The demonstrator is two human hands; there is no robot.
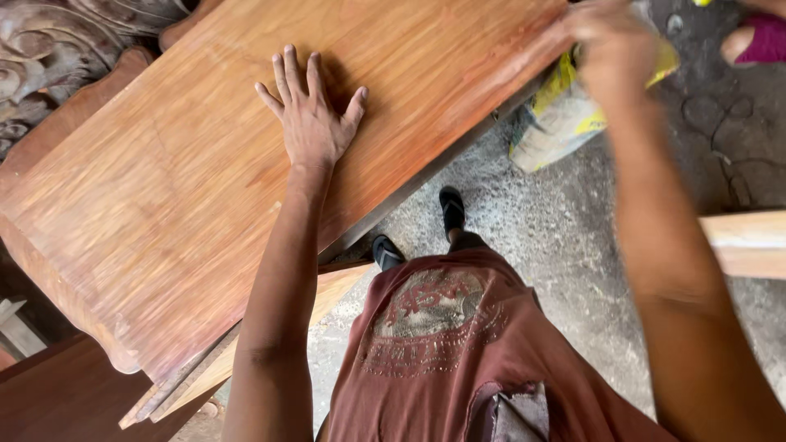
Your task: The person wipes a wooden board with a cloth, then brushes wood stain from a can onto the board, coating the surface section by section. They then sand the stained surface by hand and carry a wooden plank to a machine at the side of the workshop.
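Two hands work on one big wood board [205,188]. We see our left hand [309,115] lying flat on it, fingers spread, its grip let go. Our right hand [610,49] is blurry at the board's far edge, so we cannot tell its grip. The board is smooth, reddish-brown and streaky. A white and yellow bag [557,123] lies on the dusty floor [540,237] just beside it.

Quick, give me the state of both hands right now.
Left hand: open, fingers spread, palm flat on the wooden panel.
Right hand: blurred at the panel's far edge; grip cannot be told.
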